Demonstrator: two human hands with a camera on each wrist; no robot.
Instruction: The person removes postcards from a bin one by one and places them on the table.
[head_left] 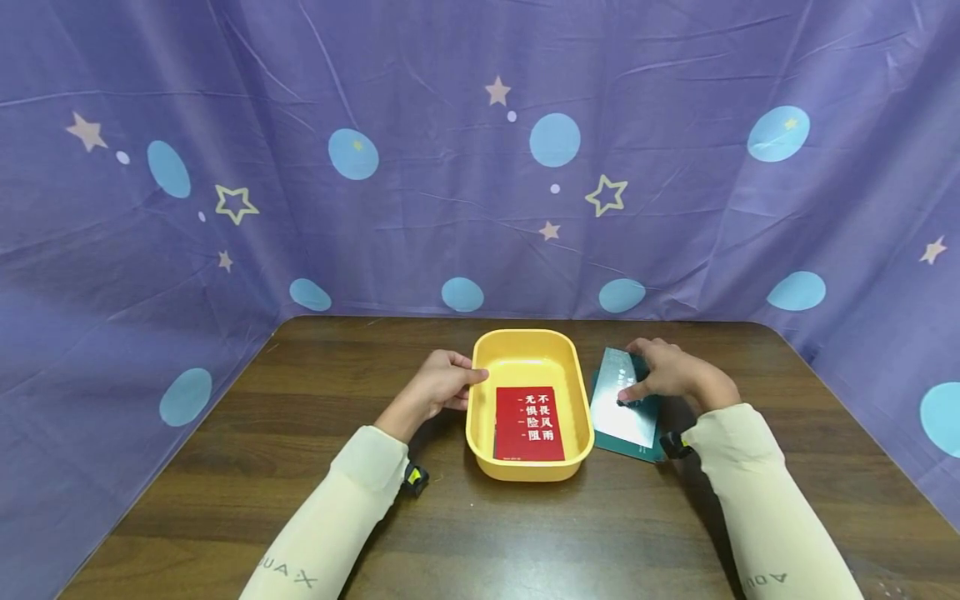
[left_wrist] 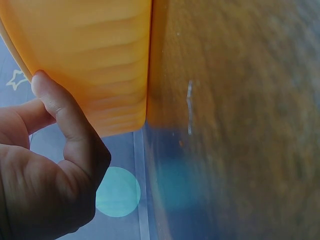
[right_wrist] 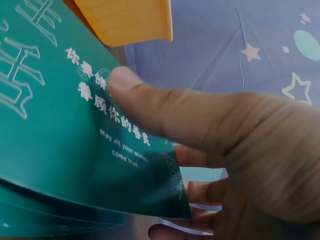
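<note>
A yellow plastic basin (head_left: 527, 472) stands on the table, with a red notebook (head_left: 517, 446) printed in white characters lying inside it. My left hand (head_left: 438, 383) pinches the basin's left rim, thumb over the edge. To the right of the basin, my right hand (head_left: 681, 373) grips a thin green notebook (right_wrist: 65, 145) with white lettering. Its thumb (right_wrist: 127, 82) presses on the cover and the other fingers reach round behind the edge. The held notebook is tilted and glossy with reflected light. Another green notebook (head_left: 637, 450) lies under it, partly covered.
The brown wood-grain table (head_left: 360, 358) reflects light near its front. Behind and beside it hangs a purple curtain (head_left: 420, 217) with stars and blue dots. A black wrist strap (head_left: 415, 479) sits at the left cuff, another (head_left: 675, 445) at the right.
</note>
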